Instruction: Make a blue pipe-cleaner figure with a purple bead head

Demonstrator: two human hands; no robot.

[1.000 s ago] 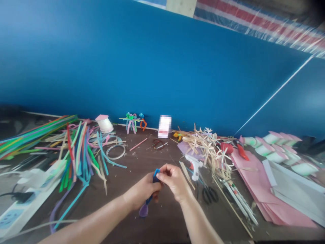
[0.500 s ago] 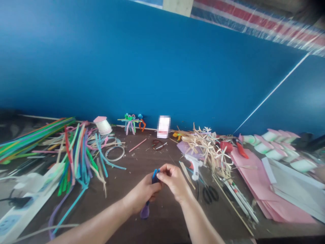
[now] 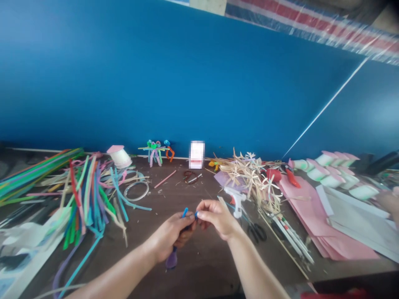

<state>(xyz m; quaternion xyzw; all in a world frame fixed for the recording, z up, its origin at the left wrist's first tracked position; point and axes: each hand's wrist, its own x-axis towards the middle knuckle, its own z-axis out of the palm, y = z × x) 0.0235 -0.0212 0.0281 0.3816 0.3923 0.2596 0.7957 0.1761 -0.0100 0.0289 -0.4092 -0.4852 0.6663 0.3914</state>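
A blue fuzzy piece [image 3: 185, 212] sticks up from the fist of my left hand [image 3: 174, 232]; most of it is hidden by the fingers. Below that hand hangs a purple fuzzy end [image 3: 171, 259]. My right hand [image 3: 216, 218] pinches a small blue bit of the piece between thumb and index finger, close beside the left fingertips. Both hands are above the dark table [image 3: 199, 270], near its middle.
Colourful fuzzy stems [image 3: 96, 191] and a power strip [image 3: 28, 265] lie left. A silver ring [image 3: 136, 191] is behind them. At right are a glue gun [image 3: 236, 201], black scissors [image 3: 257, 232], straw flowers [image 3: 249, 174], pink sheets [image 3: 311, 220] and paper cups [image 3: 330, 176]. Another person's hand [image 3: 389, 203] shows far right.
My right hand has drawn slightly away from my left, pulling a blue bit sideways. The view has shifted a little, and another person's hand shows more at the right edge.
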